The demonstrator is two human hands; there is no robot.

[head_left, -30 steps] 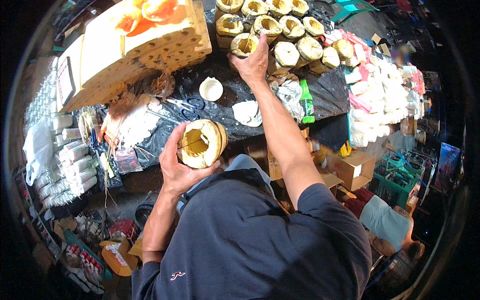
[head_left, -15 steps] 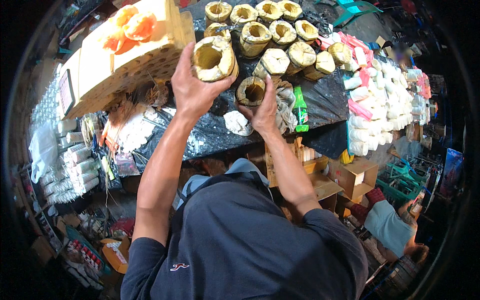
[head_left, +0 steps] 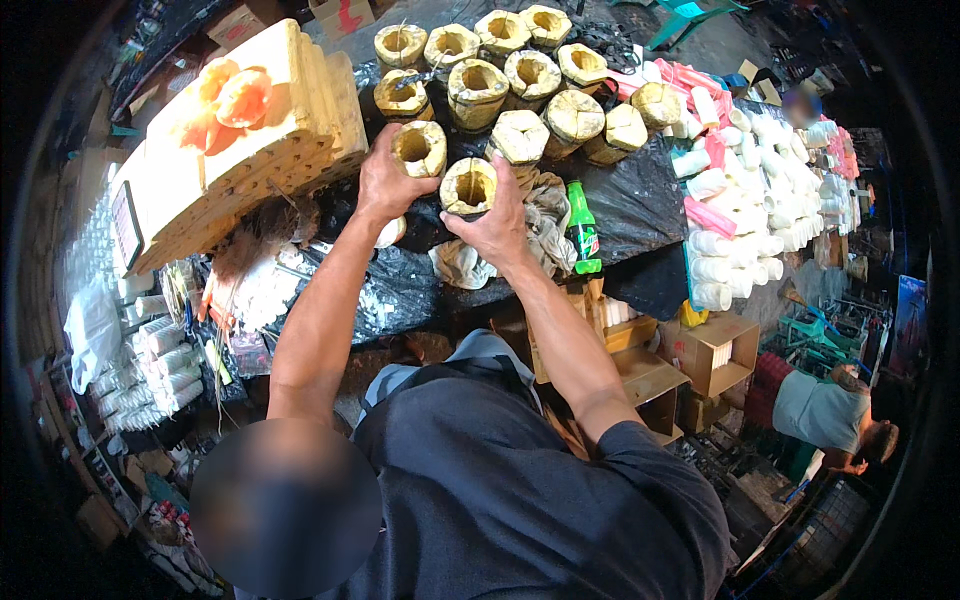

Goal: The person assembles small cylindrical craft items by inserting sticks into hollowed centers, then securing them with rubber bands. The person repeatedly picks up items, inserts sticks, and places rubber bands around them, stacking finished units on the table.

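My left hand (head_left: pixel 384 186) is wrapped around the side of a hollow yellowish mold (head_left: pixel 437 160), thumb along its near side. Just right of it, my right hand (head_left: pixel 498 229) grips a second hollow mold (head_left: pixel 458 205), with fingers on its right side and thumb at its near edge. Both have thick, rough, many-sided walls and their openings face up. Behind them several similar molds (head_left: pixel 478 97) stand in rows on a black plastic sheet (head_left: pixel 628 197). A few of these, such as the mold (head_left: pixel 519 138) beyond my right hand, show closed tops.
A large yellow block (head_left: pixel 280 130) with orange lumps (head_left: pixel 243 98) on top stands at the left. Right of my hands lie a crumpled cloth (head_left: pixel 545 215) and a green bottle (head_left: pixel 581 222). Many white cylinders (head_left: pixel 712 270) are piled farther right. Another person (head_left: pixel 822 410) is at lower right.
My left hand has lowered its mold to beside the standing ones. My right hand's mold has come closer to it. A round white piece now shows beside my left wrist. The view has shifted slightly.
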